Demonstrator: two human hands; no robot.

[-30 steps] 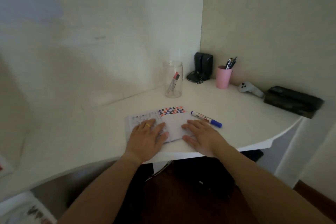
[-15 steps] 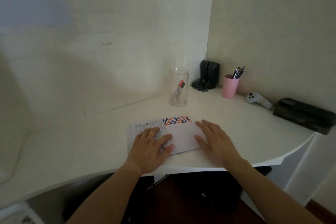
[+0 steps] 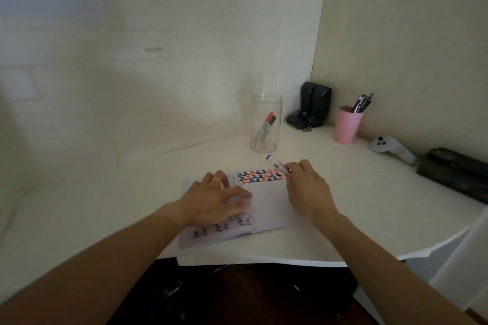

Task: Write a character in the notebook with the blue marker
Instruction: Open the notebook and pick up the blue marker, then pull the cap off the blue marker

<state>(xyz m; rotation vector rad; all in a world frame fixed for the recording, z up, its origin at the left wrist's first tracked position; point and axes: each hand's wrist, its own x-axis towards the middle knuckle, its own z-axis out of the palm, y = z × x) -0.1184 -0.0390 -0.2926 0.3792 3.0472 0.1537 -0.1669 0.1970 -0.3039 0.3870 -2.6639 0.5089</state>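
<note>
An open notebook [image 3: 266, 206] lies on the white desk [image 3: 132, 206] near its front edge. Rows of red, blue and black characters run along the top of its right page. My left hand [image 3: 215, 200], with a yellow ring, rests flat on the left page. My right hand [image 3: 307, 187] is at the right page's upper corner and grips the blue marker [image 3: 277, 165]. The marker's white barrel sticks out up and to the left, its blue end away from my hand and lifted above the page.
A clear jar [image 3: 266, 124] holding a red and a black marker stands behind the notebook. Further right are black speakers [image 3: 315, 103], a pink cup of pens [image 3: 347, 124], a white controller [image 3: 390, 148] and a black case [image 3: 454, 174]. Walls meet in the corner behind.
My right hand moved off the page toward the marker lying to the right and picked it up. The left hand stayed on the left page. The camera view shifted.
</note>
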